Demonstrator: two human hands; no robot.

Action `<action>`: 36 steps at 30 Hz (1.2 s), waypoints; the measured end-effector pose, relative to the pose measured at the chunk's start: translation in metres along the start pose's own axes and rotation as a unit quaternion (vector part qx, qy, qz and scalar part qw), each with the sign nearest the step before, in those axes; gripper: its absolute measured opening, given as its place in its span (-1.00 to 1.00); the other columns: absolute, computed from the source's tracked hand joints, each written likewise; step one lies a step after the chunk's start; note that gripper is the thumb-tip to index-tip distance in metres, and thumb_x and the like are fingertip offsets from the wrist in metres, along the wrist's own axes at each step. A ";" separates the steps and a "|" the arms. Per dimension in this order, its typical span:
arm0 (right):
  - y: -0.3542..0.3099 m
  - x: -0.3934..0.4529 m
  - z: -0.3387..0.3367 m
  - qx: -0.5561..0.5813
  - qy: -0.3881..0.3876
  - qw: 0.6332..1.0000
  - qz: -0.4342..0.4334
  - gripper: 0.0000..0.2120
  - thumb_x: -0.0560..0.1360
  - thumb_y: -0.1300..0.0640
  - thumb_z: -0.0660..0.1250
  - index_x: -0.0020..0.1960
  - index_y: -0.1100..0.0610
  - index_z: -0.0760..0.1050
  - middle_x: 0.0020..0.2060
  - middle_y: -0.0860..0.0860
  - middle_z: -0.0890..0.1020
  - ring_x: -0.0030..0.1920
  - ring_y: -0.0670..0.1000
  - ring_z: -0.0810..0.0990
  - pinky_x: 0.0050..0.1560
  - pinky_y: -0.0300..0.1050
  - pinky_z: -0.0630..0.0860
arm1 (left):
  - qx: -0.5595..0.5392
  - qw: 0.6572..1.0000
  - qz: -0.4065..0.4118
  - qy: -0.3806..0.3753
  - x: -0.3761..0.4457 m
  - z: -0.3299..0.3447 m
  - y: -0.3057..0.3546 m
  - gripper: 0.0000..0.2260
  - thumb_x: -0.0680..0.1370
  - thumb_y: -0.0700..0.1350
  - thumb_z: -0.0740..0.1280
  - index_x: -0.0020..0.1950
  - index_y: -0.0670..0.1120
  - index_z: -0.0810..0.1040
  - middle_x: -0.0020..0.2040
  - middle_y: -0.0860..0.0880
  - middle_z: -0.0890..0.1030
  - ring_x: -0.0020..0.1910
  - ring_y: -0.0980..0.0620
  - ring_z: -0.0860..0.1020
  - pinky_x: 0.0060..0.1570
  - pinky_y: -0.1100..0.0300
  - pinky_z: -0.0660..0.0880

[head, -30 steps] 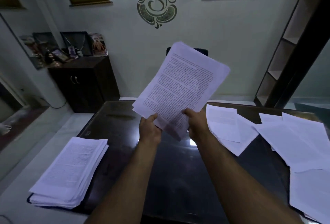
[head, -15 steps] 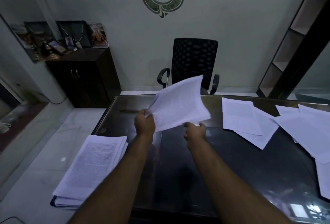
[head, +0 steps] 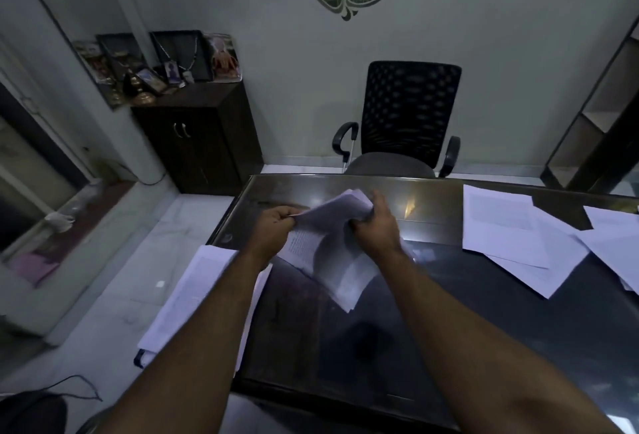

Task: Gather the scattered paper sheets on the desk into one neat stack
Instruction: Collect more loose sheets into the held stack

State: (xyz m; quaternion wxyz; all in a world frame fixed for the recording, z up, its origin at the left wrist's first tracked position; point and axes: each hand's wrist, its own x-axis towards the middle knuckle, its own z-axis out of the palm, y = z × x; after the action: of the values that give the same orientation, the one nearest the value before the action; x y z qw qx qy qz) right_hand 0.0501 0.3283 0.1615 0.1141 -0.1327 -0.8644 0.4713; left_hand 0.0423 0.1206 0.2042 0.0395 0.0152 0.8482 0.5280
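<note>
Held sheets (head: 332,243): bent bundle over the glass-topped desk (head: 397,347), near its left side.
Left hand (head: 275,226): fingers pinch the bundle's left edge.
Right hand (head: 375,226): fingers curl round its far edge.
Stack (head: 193,295): desk's left edge.
Scattered sheets (head: 511,229): right.
Office chair (head: 411,115): behind.

I count two hands, the left hand (head: 276,228) and the right hand (head: 375,226), sharing one bundle of sheets (head: 332,250). One tall stack (head: 193,295) sits at nine o'clock on the table (head: 484,347). At two o'clock I see roughly four loose sheets (head: 501,226), overlapping. One chair (head: 411,112) at twelve, one cabinet (head: 197,136) at ten.
</note>
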 end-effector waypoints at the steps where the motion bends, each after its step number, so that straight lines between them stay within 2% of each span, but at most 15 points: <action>1: -0.001 0.000 0.002 0.008 -0.025 1.000 -0.003 -0.60 0.40 0.05 0.34 0.23 0.02 0.52 0.05 0.07 0.67 0.05 0.11 0.62 0.02 0.00 0.54 | -0.001 1.000 -0.007 0.006 0.000 -0.009 -0.003 -0.85 0.62 -0.21 0.27 0.10 -0.16 0.62 -0.06 -0.04 0.62 -0.08 0.08 0.53 -0.15 0.29 0.46; 3: -0.005 0.000 0.005 0.013 -0.067 0.998 -0.013 -0.94 0.44 0.12 0.36 -0.09 0.07 0.57 -0.26 0.02 0.62 -0.22 0.06 0.57 -0.26 -0.13 0.43 | -0.029 0.998 -0.023 0.055 0.004 -0.024 -0.011 -0.82 0.58 -0.15 0.34 0.16 -0.15 0.59 0.00 -0.07 0.62 -0.01 -0.03 0.56 -0.16 0.21 0.50; 4: -0.008 -0.001 0.010 0.035 -0.079 0.996 -0.009 -0.97 0.47 0.16 0.38 -0.10 0.10 0.58 -0.26 0.04 0.61 -0.23 0.06 0.55 -0.29 -0.13 0.44 | -0.056 0.994 -0.037 0.090 0.007 -0.032 -0.017 -0.78 0.56 -0.14 0.38 0.19 -0.12 0.57 0.04 -0.06 0.61 0.01 -0.06 0.56 -0.15 0.17 0.53; 6: -0.011 -0.002 0.022 0.107 -0.087 0.990 0.015 -0.82 0.49 0.16 0.40 0.06 0.21 0.59 -0.11 0.09 0.65 -0.11 0.08 0.59 -0.12 0.00 0.58 | -0.114 0.982 -0.065 0.136 0.011 -0.042 -0.026 -0.73 0.52 -0.08 0.43 0.20 -0.08 0.54 0.07 -0.06 0.60 0.01 -0.07 0.57 -0.14 0.10 0.59; 8: -0.015 -0.006 0.039 0.181 -0.098 0.976 0.067 -0.72 0.53 0.16 0.39 0.21 0.23 0.55 0.04 0.12 0.64 0.01 0.11 0.62 0.04 0.09 0.61 | -0.184 0.968 -0.093 0.141 0.013 -0.049 -0.038 -0.69 0.51 -0.05 0.45 0.21 -0.08 0.55 0.08 -0.08 0.62 0.01 -0.09 0.59 -0.15 0.04 0.61; 11: -0.021 -0.007 0.066 0.323 -0.095 0.927 0.163 -0.71 0.57 0.29 0.32 0.28 0.26 0.51 0.12 0.19 0.65 0.07 0.19 0.65 0.05 0.09 0.63 | -0.211 0.965 -0.119 0.095 0.019 -0.059 -0.063 -0.75 0.46 -0.06 0.46 0.10 -0.09 0.61 0.06 -0.16 0.66 0.02 -0.17 0.63 -0.02 -0.14 0.61; 13: -0.025 -0.006 0.089 0.372 -0.080 0.902 0.203 -0.74 0.56 0.35 0.29 0.24 0.26 0.52 0.10 0.20 0.66 0.07 0.24 0.66 0.09 0.19 0.61 | -0.192 0.969 -0.142 0.067 0.025 -0.066 -0.081 -0.79 0.48 -0.11 0.41 0.09 -0.13 0.59 0.08 -0.18 0.66 -0.01 -0.16 0.64 -0.03 -0.10 0.63; 16: -0.033 -0.014 0.143 0.347 -0.092 0.899 0.251 -0.77 0.56 0.35 0.27 0.20 0.25 0.53 0.08 0.20 0.66 0.07 0.25 0.66 0.13 0.25 0.59 | -0.165 0.971 -0.166 0.056 0.040 -0.092 -0.121 -0.82 0.59 -0.27 0.29 0.18 -0.20 0.55 0.09 -0.15 0.63 -0.12 -0.03 0.60 -0.24 0.16 0.54; 19: -0.041 -0.029 0.197 0.313 -0.133 0.894 0.291 -0.72 0.51 0.42 0.23 0.18 0.27 0.52 0.05 0.20 0.65 0.04 0.24 0.65 0.12 0.24 0.59 | -0.139 0.976 -0.165 0.036 0.051 -0.128 -0.157 -0.75 0.62 -0.31 0.25 0.29 -0.26 0.51 0.11 -0.11 0.58 -0.12 0.00 0.58 -0.30 0.29 0.55; 22: -0.042 -0.050 0.245 0.274 -0.164 0.885 0.340 -0.72 0.44 0.48 0.19 0.06 0.27 0.54 -0.02 0.21 0.65 -0.05 0.21 0.63 0.01 0.12 0.61 | -0.089 0.982 -0.163 0.025 0.060 -0.162 -0.204 -0.72 0.61 -0.31 0.27 0.33 -0.29 0.48 0.21 -0.14 0.57 0.04 -0.07 0.56 0.02 0.17 0.54; 24: -0.038 -0.064 0.273 0.249 -0.165 0.884 0.359 -0.67 0.40 0.49 0.20 0.09 0.27 0.56 0.03 0.22 0.65 0.00 0.23 0.62 0.05 0.12 0.61 | -0.042 0.983 -0.180 0.018 0.061 -0.179 -0.233 -0.72 0.59 -0.29 0.32 0.30 -0.27 0.49 0.20 -0.16 0.59 0.10 -0.11 0.57 0.14 0.07 0.51; 27: -0.035 -0.079 0.301 0.216 -0.164 0.887 0.372 -0.63 0.41 0.49 0.20 0.12 0.22 0.55 0.04 0.17 0.65 -0.02 0.18 0.62 0.05 0.11 0.60 | 0.047 0.979 -0.199 0.000 0.061 -0.191 -0.275 -0.79 0.55 -0.23 0.35 0.18 -0.20 0.55 0.08 -0.10 0.61 0.08 -0.15 0.59 0.05 0.11 0.50; 31: -0.034 -0.090 0.322 0.167 -0.161 0.903 0.361 -0.69 0.45 0.46 0.25 0.13 0.23 0.52 0.08 0.19 0.63 -0.01 0.16 0.62 0.03 0.09 0.61 | 0.098 0.970 -0.222 -0.005 0.056 -0.187 -0.308 -0.71 0.55 -0.21 0.34 0.27 -0.18 0.53 0.20 -0.15 0.60 0.13 -0.17 0.57 0.08 0.15 0.47; 34: -0.032 -0.094 0.331 0.125 -0.170 0.907 0.364 -0.75 0.48 0.40 0.31 0.11 0.18 0.48 0.11 0.16 0.61 0.02 0.15 0.60 0.08 0.10 0.60 | 0.129 0.965 -0.227 0.003 0.054 -0.182 -0.323 -0.67 0.55 -0.19 0.31 0.33 -0.15 0.51 0.26 -0.16 0.59 0.18 -0.20 0.57 0.18 0.05 0.53; 36: -0.031 -0.097 0.334 0.093 -0.171 0.912 0.361 -0.71 0.49 0.34 0.36 0.19 0.20 0.47 0.15 0.15 0.60 0.04 0.14 0.59 0.06 0.03 0.59 | 0.191 0.960 -0.205 0.014 0.049 -0.177 -0.327 -0.62 0.54 -0.21 0.30 0.37 -0.13 0.47 0.26 -0.18 0.58 0.18 -0.24 0.56 0.16 -0.05 0.56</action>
State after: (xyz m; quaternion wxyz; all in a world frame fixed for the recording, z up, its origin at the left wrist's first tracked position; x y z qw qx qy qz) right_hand 0.0298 0.0169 0.0040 -0.2012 -0.3417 -0.7164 0.5740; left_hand -0.0159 -0.1786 -0.0137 0.1317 -0.1593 0.9185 0.3370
